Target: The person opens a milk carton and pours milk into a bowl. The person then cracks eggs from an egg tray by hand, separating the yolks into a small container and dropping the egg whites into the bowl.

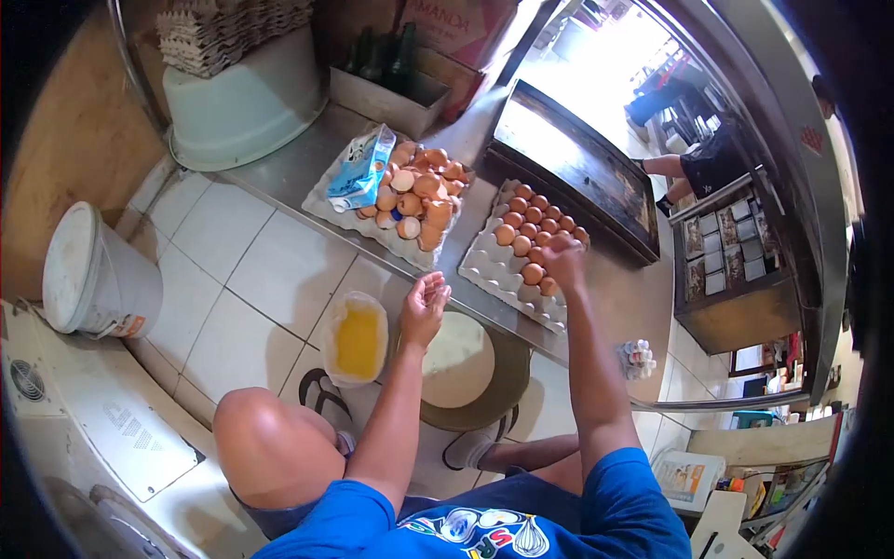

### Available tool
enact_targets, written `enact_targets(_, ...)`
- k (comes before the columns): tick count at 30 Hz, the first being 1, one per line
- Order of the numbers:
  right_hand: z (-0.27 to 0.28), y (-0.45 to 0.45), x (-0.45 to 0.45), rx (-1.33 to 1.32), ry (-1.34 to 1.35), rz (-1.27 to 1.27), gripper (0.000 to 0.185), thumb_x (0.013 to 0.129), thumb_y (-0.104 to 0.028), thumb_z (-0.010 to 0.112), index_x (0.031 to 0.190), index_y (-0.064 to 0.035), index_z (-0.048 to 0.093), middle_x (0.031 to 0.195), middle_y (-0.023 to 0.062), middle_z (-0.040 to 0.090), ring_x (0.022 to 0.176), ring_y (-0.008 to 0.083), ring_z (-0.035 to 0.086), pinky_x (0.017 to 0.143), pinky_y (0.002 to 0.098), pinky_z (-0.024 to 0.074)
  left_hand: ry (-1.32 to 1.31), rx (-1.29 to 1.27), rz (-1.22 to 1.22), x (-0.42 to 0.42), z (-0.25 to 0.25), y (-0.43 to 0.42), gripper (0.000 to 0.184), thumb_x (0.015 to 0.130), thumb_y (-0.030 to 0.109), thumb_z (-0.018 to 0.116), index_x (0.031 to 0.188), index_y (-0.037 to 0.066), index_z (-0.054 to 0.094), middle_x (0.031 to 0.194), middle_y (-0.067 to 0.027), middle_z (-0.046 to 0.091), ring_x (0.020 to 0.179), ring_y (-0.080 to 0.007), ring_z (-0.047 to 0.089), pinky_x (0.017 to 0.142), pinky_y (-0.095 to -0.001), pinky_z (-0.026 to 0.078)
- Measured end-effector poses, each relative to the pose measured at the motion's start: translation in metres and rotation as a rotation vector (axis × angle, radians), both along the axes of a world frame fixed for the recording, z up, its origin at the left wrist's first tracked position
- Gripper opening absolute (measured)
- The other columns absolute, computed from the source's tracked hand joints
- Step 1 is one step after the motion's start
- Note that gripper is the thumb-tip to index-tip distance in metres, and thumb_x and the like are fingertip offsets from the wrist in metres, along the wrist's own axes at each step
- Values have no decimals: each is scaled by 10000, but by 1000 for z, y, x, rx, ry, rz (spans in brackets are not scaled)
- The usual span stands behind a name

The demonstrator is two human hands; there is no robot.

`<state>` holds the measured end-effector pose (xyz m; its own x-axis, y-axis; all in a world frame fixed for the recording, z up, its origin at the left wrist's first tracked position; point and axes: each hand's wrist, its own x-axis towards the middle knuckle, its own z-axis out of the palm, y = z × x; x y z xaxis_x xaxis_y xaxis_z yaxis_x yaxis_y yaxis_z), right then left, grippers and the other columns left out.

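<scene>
My right hand (564, 264) reaches over an egg carton tray (484, 256), its fingers curled down on a brown egg that they mostly hide. Several whole brown eggs (531, 214) fill the far part of that tray, while nearer cups hold none. Above a large round basin (515, 377) of pale liquid (456, 359), my left hand (424, 309) is turned up, fingers loosely extended with nothing visible in them. Left of the basin, a clear plastic container (328, 349) holds yellow liquid (359, 341). Broken eggshells (410, 191) lie heaped on a second tray (321, 200).
A blue-and-white packet (365, 170) rests on the shell tray. Behind are an upturned pale tub (247, 102), a box (386, 98) with dark bottles, and a dark metal pan (577, 163). A white bucket (98, 270) stands left. Another person (712, 158) is at upper right.
</scene>
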<state>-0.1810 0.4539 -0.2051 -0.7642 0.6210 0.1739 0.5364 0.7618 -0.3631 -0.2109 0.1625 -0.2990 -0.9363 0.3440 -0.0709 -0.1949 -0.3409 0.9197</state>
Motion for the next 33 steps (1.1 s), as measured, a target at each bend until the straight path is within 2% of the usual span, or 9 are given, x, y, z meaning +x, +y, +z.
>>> enact_targets(1,-3,-11,6,92,-186,10,216,739,-264,717,897,-116,725,855,63,682,653,212,607,594,344,500,-2,-1,3,2,1,2,312,896,62,612,1203,19,578,1087,-90,631,953,-146,588,857,-249,484)
enact_targets(2,-10,-19,14,90,-180,6,216,739,-264,717,897,-116,725,855,63,682,653,212,607,594,344,500,-4,-4,6,4,2,3,314,889,68,621,1197,19,582,1077,-91,638,942,-148,595,848,-253,487)
enact_targets(4,-22,-33,26,447,-130,359,280,701,-225,739,949,-105,687,954,79,666,686,229,606,604,352,494,-10,-13,10,9,1,5,320,874,79,640,1184,19,590,1058,-94,653,922,-152,607,831,-260,493)
enact_targets(10,-28,-55,35,383,142,197,298,714,-154,700,995,-70,648,941,108,642,776,292,617,693,422,498,16,-67,-27,18,3,4,314,879,77,633,1184,17,591,1044,-99,657,918,-156,609,830,-261,497)
enact_targets(14,-20,-82,56,-263,450,-60,417,711,-167,737,1100,-131,593,980,81,627,777,213,593,700,316,497,-51,24,-17,15,5,4,294,886,71,619,1173,9,594,1033,-96,658,903,-152,612,823,-257,498)
enact_targets(19,-64,-146,96,-148,607,-168,373,799,-127,707,1146,-61,586,953,87,629,770,230,607,713,316,504,-113,-2,-44,10,2,0,301,923,143,585,1214,66,580,1095,-53,644,939,-118,608,805,-247,473)
enact_targets(24,-65,-187,110,-288,710,-336,335,834,-125,696,1140,-23,607,955,82,647,790,230,614,728,321,510,-126,26,-61,17,6,-1,302,927,178,578,1213,84,586,1097,-35,649,927,-106,610,785,-256,464)
enact_targets(29,-101,-171,109,-84,691,-200,361,860,-122,675,1197,-30,585,974,105,660,815,243,624,751,330,513,-142,44,5,20,17,-2,266,902,74,595,1153,-16,598,978,-83,664,852,-150,624,793,-256,523)
enact_targets(33,-112,-168,115,57,616,-117,377,873,-123,663,1226,-33,565,986,135,662,779,238,634,702,318,523,-125,3,3,21,21,-4,281,879,62,605,1154,0,608,973,-77,668,841,-150,631,784,-254,526)
